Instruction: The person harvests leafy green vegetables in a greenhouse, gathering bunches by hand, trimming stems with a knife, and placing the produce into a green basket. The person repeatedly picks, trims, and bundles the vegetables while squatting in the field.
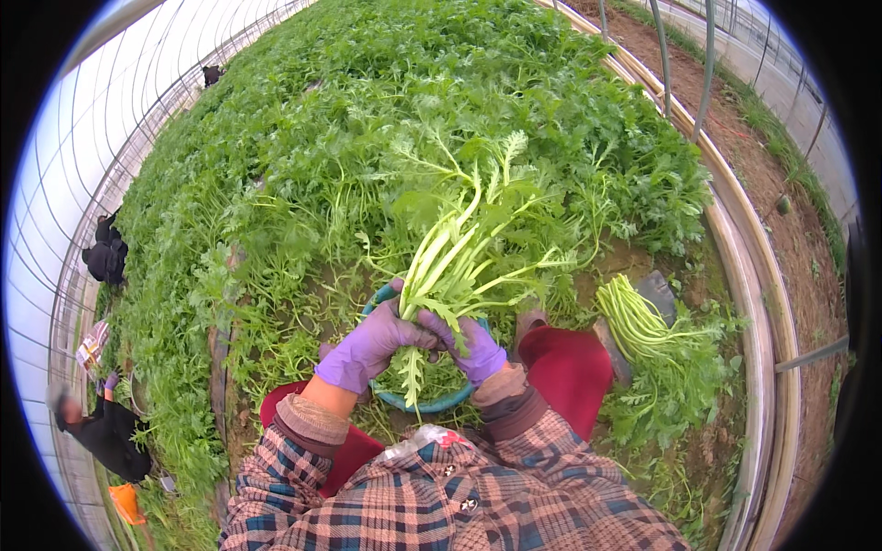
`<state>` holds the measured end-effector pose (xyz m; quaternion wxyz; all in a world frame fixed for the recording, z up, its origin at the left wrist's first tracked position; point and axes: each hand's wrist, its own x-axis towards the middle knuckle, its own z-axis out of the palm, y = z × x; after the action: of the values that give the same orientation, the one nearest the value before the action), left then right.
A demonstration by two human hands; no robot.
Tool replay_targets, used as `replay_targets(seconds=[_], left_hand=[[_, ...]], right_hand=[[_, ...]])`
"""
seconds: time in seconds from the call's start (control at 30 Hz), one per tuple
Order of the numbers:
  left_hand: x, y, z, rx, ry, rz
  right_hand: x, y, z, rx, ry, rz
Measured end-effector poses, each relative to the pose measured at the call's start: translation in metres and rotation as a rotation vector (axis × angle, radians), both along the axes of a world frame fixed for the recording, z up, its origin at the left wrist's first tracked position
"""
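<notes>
My left hand (382, 342), in a purple glove, grips a loose bunch of leafy greens (444, 258), which look like crown daisy, near its pale stem ends. The leafy tops point away from me. My right hand (474, 350), gloved alike, is closed at the base of the same bunch, with leaves around its fingers. One leaf (411, 375) hangs down between the hands. Below them, between my knees, sits a blue-green round tub (441, 403) with greens inside, partly hidden by my hands.
A pile of cut greens (637, 324) lies right of my knee, stems together. Dense standing crop (413, 89) fills the ground ahead. Wooden boards (754, 296) and metal hoops (705, 69) border the right. Several people, one a crouching person (110, 441), are along the left plastic wall.
</notes>
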<state>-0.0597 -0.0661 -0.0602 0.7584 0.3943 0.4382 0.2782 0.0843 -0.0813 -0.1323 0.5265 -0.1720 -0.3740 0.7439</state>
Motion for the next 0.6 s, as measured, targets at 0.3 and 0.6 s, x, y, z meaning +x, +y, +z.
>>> replay_targets(seconds=[0.3,0.6], left_hand=[[0.027,0.012,0.054,0.309,0.191,-0.049],[0.092,0.015,0.085,0.699,0.737,-0.705]], right_hand=[[0.041,-0.022,0.038,0.046,0.045,-0.144],[0.210,-0.086,0.176,0.488,-0.406,-0.242]])
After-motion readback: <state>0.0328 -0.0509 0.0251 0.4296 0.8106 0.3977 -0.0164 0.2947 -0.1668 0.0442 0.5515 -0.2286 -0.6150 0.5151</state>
